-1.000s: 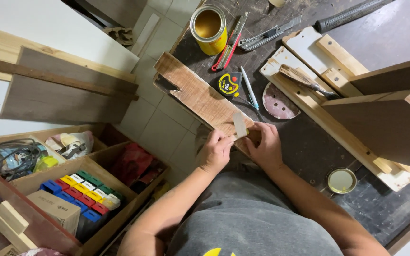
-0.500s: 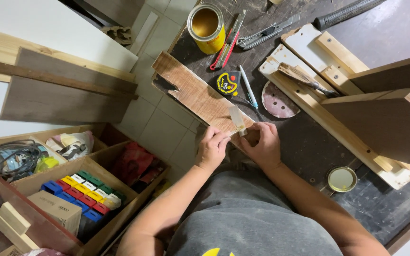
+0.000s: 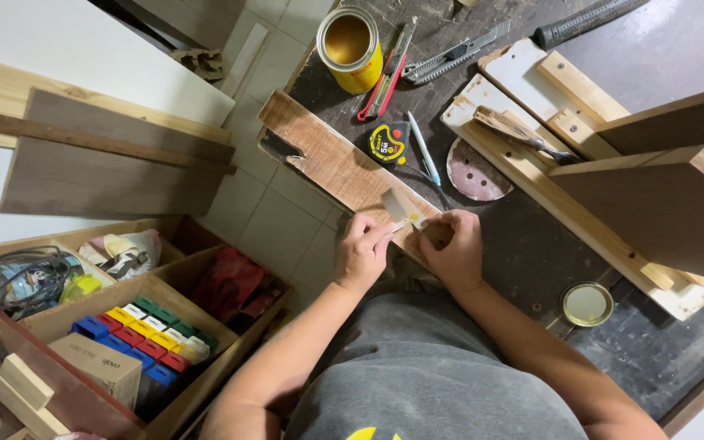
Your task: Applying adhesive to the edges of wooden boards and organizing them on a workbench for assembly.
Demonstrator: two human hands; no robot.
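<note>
Fingers [image 3: 380, 236] of my left hand [image 3: 362, 254] pinch a small grey scraper blade [image 3: 398, 209] flat on the brown wooden plank [image 3: 332, 163]; my right hand [image 3: 452, 248] is curled closed on the plank's near end. Plank lies diagonally over the edge of the dark, stained desk [image 3: 523, 244]. Open yellow can [image 3: 352, 47], tape measure [image 3: 389, 143] and sanding disc [image 3: 474, 171] lie near. Tiled floor [image 3: 275, 220] beneath.

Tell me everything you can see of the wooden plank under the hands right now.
The wooden plank is a long reddish-brown board with visible grain, lying flat and diagonally on the dark workbench. Its far end overhangs the bench edge above the tiled floor and shows a dark notch or damaged patch. The left hand and right hand rest on its near end, holding a small pale scraper-like piece against the surface. A tape measure lies beside it.
</note>
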